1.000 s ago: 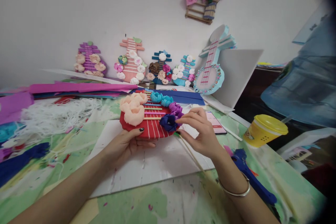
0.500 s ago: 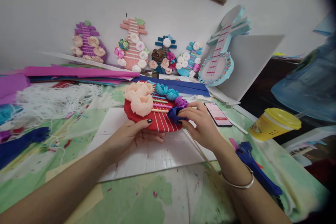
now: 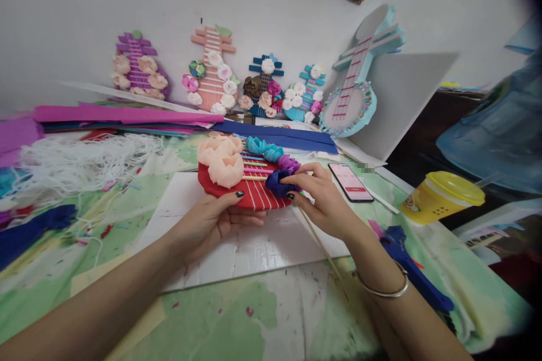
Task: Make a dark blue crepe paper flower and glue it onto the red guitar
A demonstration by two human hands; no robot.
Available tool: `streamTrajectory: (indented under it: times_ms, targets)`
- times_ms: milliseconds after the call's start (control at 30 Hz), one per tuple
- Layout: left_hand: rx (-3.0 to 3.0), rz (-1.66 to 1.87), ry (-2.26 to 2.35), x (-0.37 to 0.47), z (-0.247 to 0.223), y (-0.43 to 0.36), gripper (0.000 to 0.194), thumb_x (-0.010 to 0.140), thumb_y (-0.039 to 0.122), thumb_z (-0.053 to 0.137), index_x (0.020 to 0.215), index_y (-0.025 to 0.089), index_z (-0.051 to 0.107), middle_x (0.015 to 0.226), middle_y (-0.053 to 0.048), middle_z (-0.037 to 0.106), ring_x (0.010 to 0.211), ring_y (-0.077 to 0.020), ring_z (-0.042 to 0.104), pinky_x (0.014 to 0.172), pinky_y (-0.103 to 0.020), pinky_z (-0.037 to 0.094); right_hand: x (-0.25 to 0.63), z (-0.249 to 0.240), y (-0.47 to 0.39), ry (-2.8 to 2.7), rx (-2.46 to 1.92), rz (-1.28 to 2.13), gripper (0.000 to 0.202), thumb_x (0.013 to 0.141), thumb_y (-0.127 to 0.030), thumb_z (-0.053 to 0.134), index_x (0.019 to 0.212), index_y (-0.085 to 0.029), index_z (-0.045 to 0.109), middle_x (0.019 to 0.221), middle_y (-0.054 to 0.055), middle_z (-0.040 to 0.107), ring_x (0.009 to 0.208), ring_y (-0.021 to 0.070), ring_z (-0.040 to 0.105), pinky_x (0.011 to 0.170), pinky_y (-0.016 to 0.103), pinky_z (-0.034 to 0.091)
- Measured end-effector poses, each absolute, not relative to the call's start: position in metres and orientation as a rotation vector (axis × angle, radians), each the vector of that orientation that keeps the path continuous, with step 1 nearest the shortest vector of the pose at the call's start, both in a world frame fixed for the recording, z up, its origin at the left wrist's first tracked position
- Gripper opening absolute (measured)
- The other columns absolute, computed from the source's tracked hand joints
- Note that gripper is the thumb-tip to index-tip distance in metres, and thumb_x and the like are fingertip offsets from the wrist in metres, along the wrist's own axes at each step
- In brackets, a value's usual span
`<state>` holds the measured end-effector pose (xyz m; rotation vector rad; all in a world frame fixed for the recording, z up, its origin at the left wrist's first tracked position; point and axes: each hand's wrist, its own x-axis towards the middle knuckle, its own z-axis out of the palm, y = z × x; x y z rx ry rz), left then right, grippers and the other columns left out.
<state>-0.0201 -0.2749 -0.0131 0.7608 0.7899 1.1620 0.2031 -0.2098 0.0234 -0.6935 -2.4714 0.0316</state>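
Note:
A red lute-shaped craft point(image 3: 262, 199) with white strings is held tilted above a white board point(image 3: 203, 262). My left hand point(image 3: 224, 211) grips its near left edge, thumb on top and fingers beneath. At the craft's right side, my right hand point(image 3: 319, 194) pinches a dark blue paper flower point(image 3: 279, 182) against the red surface. Peach paper flowers point(image 3: 226, 169) cover the left part. Turquoise flowers point(image 3: 265, 148) and a purple flower point(image 3: 289, 163) line the far edge. A thin stick point(image 3: 319, 242) slants below my right hand; its upper end is hidden.
Finished lute crafts point(image 3: 212, 73) lean along the wall. White string point(image 3: 84, 161) and coloured paper point(image 3: 127, 115) lie at left. To the right are a phone point(image 3: 351, 183), a yellow lidded cup point(image 3: 442, 197) and a blue-handled tool point(image 3: 415, 268).
The view has shifted slightly, so the craft and both hands appear a little further left. The right fingers still press the dark blue flower, which sits flatter and rounder now.

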Motion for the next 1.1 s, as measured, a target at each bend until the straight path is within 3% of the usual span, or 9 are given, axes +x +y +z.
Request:
streamTrajectory:
  times_ms: [100,200,333,567,800,1000,1100]
  targets:
    - [0.748,1.198,0.781,-0.023,-0.008,-0.275,0.029,0.086,0.017,0.046,0.094,0.003,0.070,0.086,-0.020,0.072,0.075,-0.0251,0.070,0.079,-0.036,0.055,0.202,0.026,-0.214,-2.470,-0.661,0.047,0.042,0.083,-0.023,0.054,0.124,-0.021,0.047,0.111,0.009,0.060,0.107,0.0268,0.044,0.090,0.045,0.036]
    - [0.724,1.254,0.777,-0.026,0.001,-0.277,0.033,0.088,0.016,0.040,0.090,0.003,0.070,0.085,-0.020,0.072,0.077,-0.0256,0.070,0.079,-0.037,0.055,0.200,0.029,-0.219,-2.375,-0.616,0.025,0.061,0.079,-0.026,0.057,0.134,-0.020,0.033,0.131,0.011,0.047,0.119,0.0288,0.039,0.096,0.047,0.033]
    - [0.679,1.307,0.806,-0.030,0.011,-0.278,0.039,0.089,0.016,0.034,0.085,0.003,0.071,0.081,-0.020,0.073,0.074,-0.0246,0.071,0.075,-0.035,0.057,0.199,0.030,-0.222,-2.204,-0.631,-0.042,0.066,0.079,-0.028,0.057,0.137,-0.023,0.025,0.141,0.012,0.035,0.128,0.0308,0.033,0.097,0.048,0.034]
    - [0.643,1.323,0.772,-0.036,0.018,-0.282,0.036,0.089,0.017,0.036,0.084,0.007,0.071,0.076,-0.016,0.073,0.071,-0.0234,0.071,0.074,-0.035,0.057,0.193,0.025,-0.219,-2.123,-0.663,-0.122,0.058,0.078,-0.030,0.061,0.130,-0.024,0.036,0.131,0.013,0.045,0.123,0.0308,0.039,0.098,0.050,0.033]
    - [0.761,1.311,0.802,-0.028,0.022,-0.297,0.036,0.087,0.025,0.042,0.084,0.006,0.072,0.078,-0.018,0.073,0.071,-0.0251,0.070,0.071,-0.034,0.056,0.186,0.011,-0.223,-1.884,-0.730,-0.255,0.011,0.078,-0.021,0.061,0.088,-0.025,0.060,0.102,0.007,0.053,0.097,0.0258,0.050,0.080,0.043,0.041]
    - [0.899,1.230,0.913,-0.019,0.016,-0.303,0.045,0.086,0.042,0.044,0.085,0.007,0.072,0.079,-0.018,0.073,0.069,-0.0278,0.069,0.071,-0.039,0.055,0.189,0.006,-0.214,-1.859,-0.683,-0.246,0.010,0.078,-0.016,0.060,0.083,-0.025,0.063,0.089,0.005,0.053,0.087,0.0216,0.049,0.079,0.041,0.041]
    - [1.145,1.072,1.017,-0.018,0.013,-0.313,0.034,0.082,0.038,0.054,0.083,0.010,0.073,0.081,-0.016,0.072,0.065,-0.0264,0.068,0.066,-0.035,0.054,0.191,0.006,-0.210,-1.871,-0.712,-0.206,0.011,0.079,-0.016,0.058,0.083,-0.024,0.064,0.088,0.005,0.053,0.086,0.0213,0.048,0.077,0.040,0.040]
